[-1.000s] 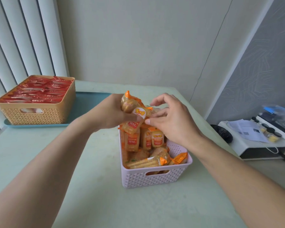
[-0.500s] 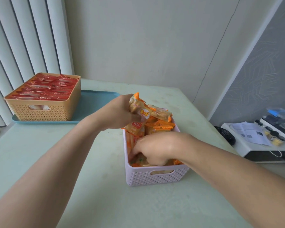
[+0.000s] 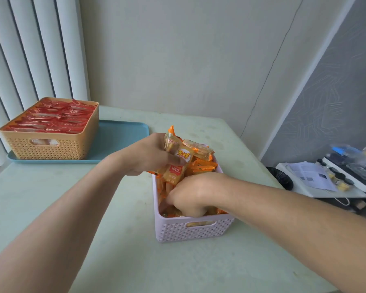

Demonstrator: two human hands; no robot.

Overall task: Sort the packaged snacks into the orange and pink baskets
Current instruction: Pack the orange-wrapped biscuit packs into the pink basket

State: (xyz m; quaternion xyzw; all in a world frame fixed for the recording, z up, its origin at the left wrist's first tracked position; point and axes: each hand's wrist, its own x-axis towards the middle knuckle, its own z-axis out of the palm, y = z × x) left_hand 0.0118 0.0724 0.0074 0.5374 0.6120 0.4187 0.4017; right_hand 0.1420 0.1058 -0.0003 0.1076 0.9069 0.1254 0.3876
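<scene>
My left hand [image 3: 145,154] grips a bunch of orange snack packets [image 3: 179,154] just above the far left corner of the pink basket [image 3: 193,230]. My right hand [image 3: 191,194] reaches down into that basket's near end, fingers curled among the packets there. Well left of it and farther back, the orange basket [image 3: 49,144], packed with red packets [image 3: 53,117], stands on a blue tray [image 3: 123,138].

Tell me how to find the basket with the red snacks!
Look at the pale green table, at its far left corner by the white blinds. A blue tray lies there, and the orange basket stands on it. It holds red packets; the pink basket holds orange ones.
</scene>
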